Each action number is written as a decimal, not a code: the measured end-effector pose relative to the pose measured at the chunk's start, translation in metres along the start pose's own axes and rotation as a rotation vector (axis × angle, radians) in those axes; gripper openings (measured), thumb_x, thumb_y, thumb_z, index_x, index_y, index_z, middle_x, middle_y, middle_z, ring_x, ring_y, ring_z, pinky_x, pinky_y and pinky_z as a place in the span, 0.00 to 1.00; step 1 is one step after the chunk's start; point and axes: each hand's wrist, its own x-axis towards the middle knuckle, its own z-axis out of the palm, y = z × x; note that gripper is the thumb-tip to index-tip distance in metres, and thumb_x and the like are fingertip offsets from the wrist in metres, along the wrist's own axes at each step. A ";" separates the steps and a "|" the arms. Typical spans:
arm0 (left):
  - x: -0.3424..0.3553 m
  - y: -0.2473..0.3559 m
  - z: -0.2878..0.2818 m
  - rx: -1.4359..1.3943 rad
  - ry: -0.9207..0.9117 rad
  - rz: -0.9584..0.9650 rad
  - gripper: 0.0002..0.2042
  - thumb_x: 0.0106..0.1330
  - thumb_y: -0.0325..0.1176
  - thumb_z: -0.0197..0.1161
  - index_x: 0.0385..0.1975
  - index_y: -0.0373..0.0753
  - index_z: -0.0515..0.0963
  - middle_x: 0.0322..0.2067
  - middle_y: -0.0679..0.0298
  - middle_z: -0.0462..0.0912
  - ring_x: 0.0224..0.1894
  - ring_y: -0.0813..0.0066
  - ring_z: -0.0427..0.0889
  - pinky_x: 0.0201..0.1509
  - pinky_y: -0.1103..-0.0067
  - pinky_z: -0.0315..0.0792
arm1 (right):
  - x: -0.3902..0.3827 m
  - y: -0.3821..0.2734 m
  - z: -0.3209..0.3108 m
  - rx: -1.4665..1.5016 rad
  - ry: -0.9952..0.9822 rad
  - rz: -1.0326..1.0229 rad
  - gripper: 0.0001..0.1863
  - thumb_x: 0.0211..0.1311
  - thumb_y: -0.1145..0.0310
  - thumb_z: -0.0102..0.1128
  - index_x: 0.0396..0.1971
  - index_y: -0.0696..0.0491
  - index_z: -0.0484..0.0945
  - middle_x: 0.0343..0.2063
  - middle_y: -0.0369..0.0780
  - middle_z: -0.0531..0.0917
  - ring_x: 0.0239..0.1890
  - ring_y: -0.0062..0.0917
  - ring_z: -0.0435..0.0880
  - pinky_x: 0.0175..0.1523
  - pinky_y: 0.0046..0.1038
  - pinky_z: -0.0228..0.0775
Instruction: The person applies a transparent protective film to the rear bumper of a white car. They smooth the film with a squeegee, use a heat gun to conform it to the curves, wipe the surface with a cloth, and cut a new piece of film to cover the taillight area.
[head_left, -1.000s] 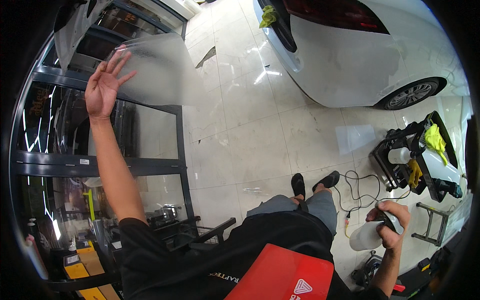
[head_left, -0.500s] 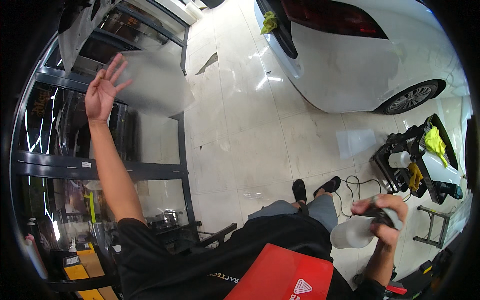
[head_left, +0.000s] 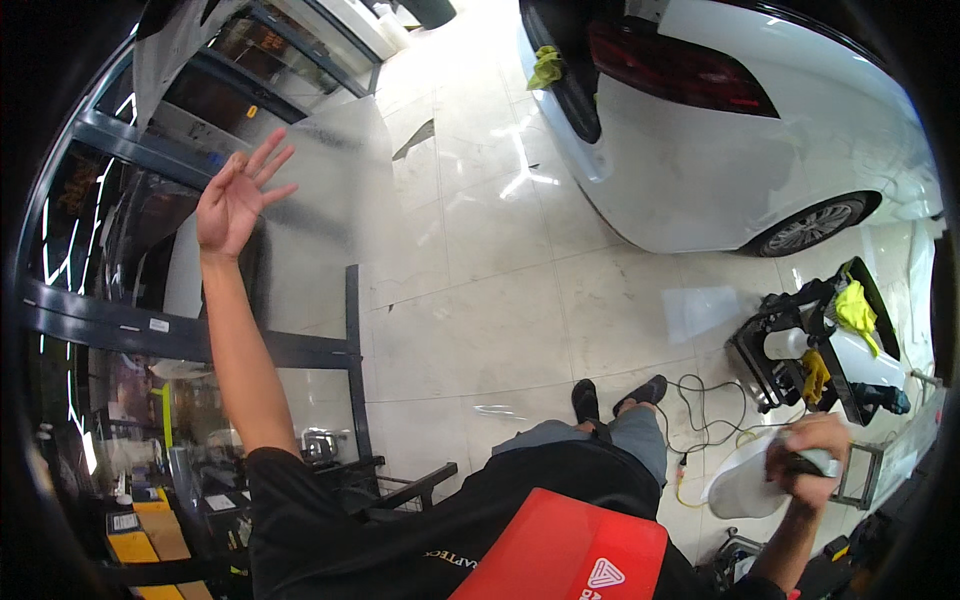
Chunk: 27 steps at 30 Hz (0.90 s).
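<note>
My left hand [head_left: 230,210] is raised at the left, palm toward me. Its thumb and index finger are pinched together while the other fingers stretch out. A hazy, see-through sheet [head_left: 325,180] extends from the pinch, in front of a dark-framed glass door [head_left: 205,335]; the exact grip is hard to see. At the lower right my right hand [head_left: 810,455] is wrapped round the head of a white translucent spray bottle [head_left: 745,485]. The bottle tilts, with its base toward the left.
A white car [head_left: 690,175] stands at the upper right, a yellow-green cloth [head_left: 545,67] on its rear. Beside the wheel is a black cart [head_left: 765,355] with cloths and bottles. Cables [head_left: 705,425] lie near my feet. Boxes [head_left: 150,540] fill the lower left.
My left hand has shifted slightly right and down in the picture, the sheet still beside it. My right hand and the spray bottle have moved right and lower. The whole view has shifted slightly.
</note>
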 end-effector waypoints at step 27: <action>-0.079 -0.184 0.103 -0.222 0.417 0.322 0.30 0.83 0.44 0.42 0.77 0.30 0.62 0.82 0.47 0.55 0.84 0.47 0.51 0.79 0.40 0.54 | 0.132 0.037 0.136 -0.645 0.673 -0.231 0.32 0.48 0.84 0.56 0.59 0.56 0.80 0.37 0.45 0.85 0.33 0.36 0.86 0.41 0.33 0.79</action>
